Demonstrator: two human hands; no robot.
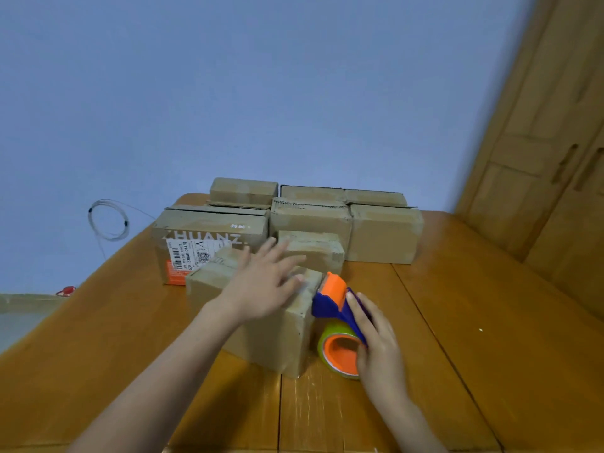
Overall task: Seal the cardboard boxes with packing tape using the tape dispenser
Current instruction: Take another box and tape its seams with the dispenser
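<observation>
A wooden table of orange-brown planks fills the lower half of the view, set against a plain blue wall. At about three o'clock stands a wooden door with recessed panels. At nine o'clock a coil of thin white cable hangs against the wall, and a small red object sits lower at the table's left edge, too blurred to identify.

Toward twelve o'clock on the table a cluster of cardboard boxes stands in rows. The leftmost, a printed box, carries large pale letters, a white shipping label with a barcode, and an orange patch on its front. To its right are plain brown boxes; one of them, the small box, stands just behind the near one.

The near box sits at the centre of the table, plain brown, its top largely covered by the left hand, which lies flat with fingers spread and straight, pressing on the lid. What may be a strip of clear tape glints near its fingertips, though the blur leaves that uncertain.

At four o'clock from that box, touching its right side, is the tape dispenser, blue-bodied with an orange head and an orange-cored roll. The right hand grasps it, fingers curled around the body.
</observation>
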